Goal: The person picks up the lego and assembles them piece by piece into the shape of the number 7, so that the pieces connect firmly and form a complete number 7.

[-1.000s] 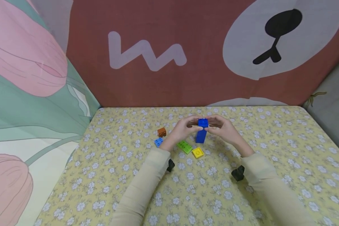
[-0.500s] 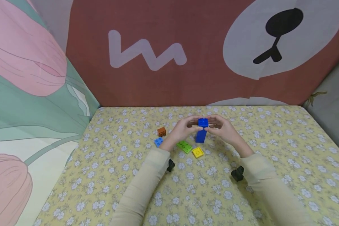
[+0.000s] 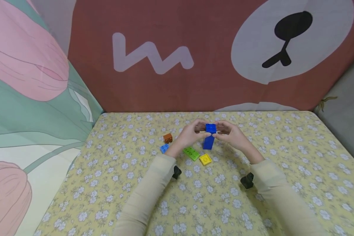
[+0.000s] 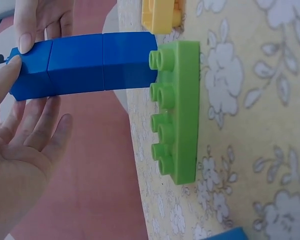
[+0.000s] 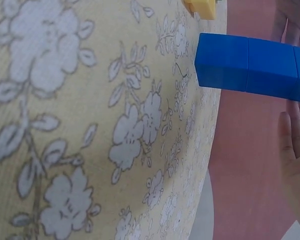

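Observation:
A tower of blue toy building blocks (image 3: 208,143) stands upright on the cloth, three blocks high as the left wrist view shows it. From its left side my left hand (image 3: 191,134) holds the top block, thumb in front and fingers toward the back. My right hand (image 3: 232,135) grips the same block from the right, the two thumb tips close together at its front face. In the right wrist view the lower blue blocks (image 5: 247,65) show plainly, while the top one runs out of frame. Parts of the fingers behind the tower are hidden.
Left and in front of the tower lie a green studded block (image 3: 191,153), a yellow square block (image 3: 205,159), a light blue block (image 3: 164,148) and a brown block (image 3: 167,138). A flowered cloth (image 3: 194,203) covers the table; a printed curtain (image 3: 165,91) hangs behind.

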`<state>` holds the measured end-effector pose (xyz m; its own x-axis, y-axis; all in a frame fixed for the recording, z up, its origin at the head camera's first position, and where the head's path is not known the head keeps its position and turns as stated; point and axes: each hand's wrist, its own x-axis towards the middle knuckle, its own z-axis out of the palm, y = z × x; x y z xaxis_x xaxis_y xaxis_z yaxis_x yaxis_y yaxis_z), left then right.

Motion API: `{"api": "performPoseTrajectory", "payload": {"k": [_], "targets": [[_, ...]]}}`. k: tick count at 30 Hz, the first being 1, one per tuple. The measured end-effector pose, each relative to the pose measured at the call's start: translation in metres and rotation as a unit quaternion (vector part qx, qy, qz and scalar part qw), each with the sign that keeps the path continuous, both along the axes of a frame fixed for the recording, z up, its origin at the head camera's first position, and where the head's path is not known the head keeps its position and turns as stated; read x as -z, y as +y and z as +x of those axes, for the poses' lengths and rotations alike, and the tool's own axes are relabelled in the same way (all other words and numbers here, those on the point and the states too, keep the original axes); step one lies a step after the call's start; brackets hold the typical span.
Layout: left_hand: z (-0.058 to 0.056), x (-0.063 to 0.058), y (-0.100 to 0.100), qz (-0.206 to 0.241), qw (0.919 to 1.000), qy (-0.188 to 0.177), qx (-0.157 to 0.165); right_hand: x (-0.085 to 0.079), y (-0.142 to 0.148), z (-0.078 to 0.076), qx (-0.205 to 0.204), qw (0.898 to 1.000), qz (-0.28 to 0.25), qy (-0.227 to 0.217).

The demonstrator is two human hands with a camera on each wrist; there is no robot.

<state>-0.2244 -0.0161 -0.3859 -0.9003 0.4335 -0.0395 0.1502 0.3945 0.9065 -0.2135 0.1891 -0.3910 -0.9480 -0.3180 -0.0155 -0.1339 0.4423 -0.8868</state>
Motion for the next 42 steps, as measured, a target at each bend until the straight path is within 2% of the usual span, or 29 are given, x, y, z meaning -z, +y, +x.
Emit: {"api": "performPoseTrajectory", "payload": {"k": [4,13,20,27,42], "targets": [[0.001,-0.001,-0.001,0.002,0.9999,-0.014,-0.009,0.000,0.000,-0.001,-0.004,1.000,0.000,0.002],[0.002,-0.004,-0.002,-0.002,0.9999,0.000,-0.012,-0.001,-0.001,0.001,-0.002,1.000,-0.001,0.002],[0.002,-0.005,-0.007,-0.018,0.9998,0.000,-0.002,0.000,-0.001,0.001,0.000,1.000,-0.007,-0.002],[0.004,-0.004,-0.011,-0.019,0.9998,0.004,-0.011,0.000,-0.001,0.002,0.004,1.000,-0.003,-0.006],[0.007,-0.010,-0.036,-0.058,0.9980,0.027,-0.003,-0.002,-0.001,0.003,0.009,1.000,0.012,-0.012]]}}
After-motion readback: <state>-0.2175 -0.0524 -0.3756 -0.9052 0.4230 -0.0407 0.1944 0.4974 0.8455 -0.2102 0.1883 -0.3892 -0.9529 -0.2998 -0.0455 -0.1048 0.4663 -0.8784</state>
